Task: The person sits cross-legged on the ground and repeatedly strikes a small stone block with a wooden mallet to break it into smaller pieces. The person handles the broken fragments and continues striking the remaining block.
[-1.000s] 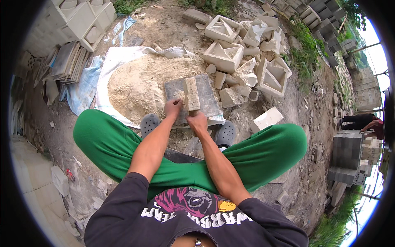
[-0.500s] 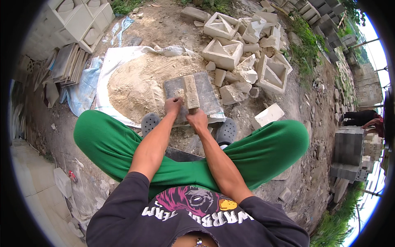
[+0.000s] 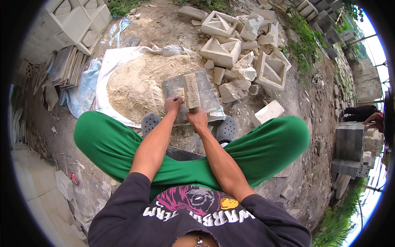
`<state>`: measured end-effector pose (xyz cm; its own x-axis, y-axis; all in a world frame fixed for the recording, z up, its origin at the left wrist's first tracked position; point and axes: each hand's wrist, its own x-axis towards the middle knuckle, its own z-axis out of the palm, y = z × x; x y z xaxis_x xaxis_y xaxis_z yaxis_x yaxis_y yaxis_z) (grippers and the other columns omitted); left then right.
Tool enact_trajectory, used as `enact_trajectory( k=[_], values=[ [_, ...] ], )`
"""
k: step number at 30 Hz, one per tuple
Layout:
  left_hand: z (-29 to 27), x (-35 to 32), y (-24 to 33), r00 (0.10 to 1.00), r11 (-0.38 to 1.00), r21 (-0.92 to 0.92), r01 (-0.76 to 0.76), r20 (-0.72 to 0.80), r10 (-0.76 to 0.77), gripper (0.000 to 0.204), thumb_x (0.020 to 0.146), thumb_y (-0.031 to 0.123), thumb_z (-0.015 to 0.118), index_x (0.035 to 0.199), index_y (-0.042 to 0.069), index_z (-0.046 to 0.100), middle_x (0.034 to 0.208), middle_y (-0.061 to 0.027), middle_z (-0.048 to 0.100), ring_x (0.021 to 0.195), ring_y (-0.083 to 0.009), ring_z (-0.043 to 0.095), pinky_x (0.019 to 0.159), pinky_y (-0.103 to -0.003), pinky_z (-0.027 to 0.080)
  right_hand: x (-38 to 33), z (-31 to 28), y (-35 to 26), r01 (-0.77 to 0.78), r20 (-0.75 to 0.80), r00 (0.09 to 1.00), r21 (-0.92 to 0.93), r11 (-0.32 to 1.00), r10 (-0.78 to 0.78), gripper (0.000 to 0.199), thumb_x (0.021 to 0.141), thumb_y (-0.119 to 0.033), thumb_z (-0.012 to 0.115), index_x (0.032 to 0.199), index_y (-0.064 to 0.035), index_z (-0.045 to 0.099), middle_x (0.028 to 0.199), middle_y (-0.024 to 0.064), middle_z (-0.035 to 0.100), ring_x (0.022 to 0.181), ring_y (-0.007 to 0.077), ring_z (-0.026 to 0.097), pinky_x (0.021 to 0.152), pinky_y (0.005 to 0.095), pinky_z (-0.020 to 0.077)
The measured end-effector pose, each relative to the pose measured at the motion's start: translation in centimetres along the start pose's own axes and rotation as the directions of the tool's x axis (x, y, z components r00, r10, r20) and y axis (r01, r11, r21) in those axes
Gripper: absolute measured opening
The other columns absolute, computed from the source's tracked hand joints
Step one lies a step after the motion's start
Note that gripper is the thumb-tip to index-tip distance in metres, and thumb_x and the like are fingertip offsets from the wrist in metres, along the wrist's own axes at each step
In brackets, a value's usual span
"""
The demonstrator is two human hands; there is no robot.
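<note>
My right hand (image 3: 198,119) grips the short handle of a dust-caked wooden beater (image 3: 191,91), whose long blocky head points away from me over a dark flat board (image 3: 207,92). Just left of the beater, my left hand (image 3: 173,105) is closed, its fingertips curled beside small pale crumbs (image 3: 178,92) on the board. Whether those fingers hold anything is hidden. The board lies at the near right edge of a heap of pale sandy powder (image 3: 135,80), spread on a white sack sheet (image 3: 103,82). My grey clogs (image 3: 226,129) flank the board's near side.
Broken pale cast blocks (image 3: 221,51) are piled beyond the board to the right; one loose block (image 3: 269,113) lies nearer. Thin boards (image 3: 68,66) lean together at the left, below stacked cast blocks (image 3: 76,20). Another person (image 3: 360,115) stands by grey blocks (image 3: 349,142) at far right.
My hands, the beater and the board keep practically the same places. The view has shifted very slightly.
</note>
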<state>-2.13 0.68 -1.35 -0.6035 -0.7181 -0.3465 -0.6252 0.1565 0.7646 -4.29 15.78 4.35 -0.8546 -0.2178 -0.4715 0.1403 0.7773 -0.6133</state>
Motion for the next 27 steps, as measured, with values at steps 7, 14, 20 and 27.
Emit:
enact_trajectory(
  k=[7, 14, 20, 27],
  values=[
    [-0.6, -0.5, -0.3, 1.000, 0.999, -0.039, 0.002, -0.027, -0.003, 0.028, 0.084, 0.035, 0.074, 0.101, 0.013, 0.079, 0.095, -0.0086, 0.077, 0.087, -0.0255, 0.073, 0.079, -0.036, 0.054, -0.2, -1.0, -1.2, -0.007, -0.036, 0.999, 0.063, 0.998, 0.009, 0.046, 0.070, -0.035, 0.073, 0.100, 0.0006, 0.072, 0.091, 0.0231, 0.073, 0.090, 0.0384, 0.071, 0.081, 0.0437, 0.0552],
    [-0.3, -0.4, -0.1, 1.000, 0.999, -0.029, -0.020, -0.002, 0.020, 0.027, 0.084, 0.035, 0.074, 0.098, 0.012, 0.079, 0.094, -0.0087, 0.077, 0.087, -0.0238, 0.073, 0.078, -0.036, 0.055, -0.8, -1.9, -2.5, 0.047, -0.023, 0.999, 0.175, 0.983, -0.044, 0.046, 0.070, -0.035, 0.073, 0.099, 0.0011, 0.072, 0.094, 0.0250, 0.072, 0.094, 0.0376, 0.071, 0.083, 0.0441, 0.0549],
    [0.2, 0.8, -1.1, 0.999, 0.999, -0.006, -0.045, -0.030, 0.045, 0.026, 0.082, 0.032, 0.076, 0.097, 0.012, 0.079, 0.091, -0.0074, 0.076, 0.084, -0.0223, 0.073, 0.076, -0.035, 0.054, -0.9, -1.2, -1.3, -0.088, 0.020, 0.996, 0.027, 0.996, 0.087, 0.045, 0.072, -0.029, 0.071, 0.104, 0.0025, 0.072, 0.097, 0.0274, 0.071, 0.098, 0.0416, 0.069, 0.085, 0.0447, 0.0549],
    [0.1, 0.9, -2.8, 0.995, 0.995, -0.040, -0.094, 0.020, 0.095, 0.025, 0.080, 0.030, 0.076, 0.094, 0.010, 0.078, 0.087, -0.0089, 0.076, 0.079, -0.0233, 0.072, 0.074, -0.035, 0.054, -2.4, -3.8, -5.0, 0.144, -0.063, 0.989, 0.262, 0.954, -0.132, 0.039, 0.073, -0.036, 0.071, 0.095, -0.0034, 0.072, 0.092, 0.0254, 0.070, 0.090, 0.0420, 0.068, 0.076, 0.0469, 0.0530]
  ],
)
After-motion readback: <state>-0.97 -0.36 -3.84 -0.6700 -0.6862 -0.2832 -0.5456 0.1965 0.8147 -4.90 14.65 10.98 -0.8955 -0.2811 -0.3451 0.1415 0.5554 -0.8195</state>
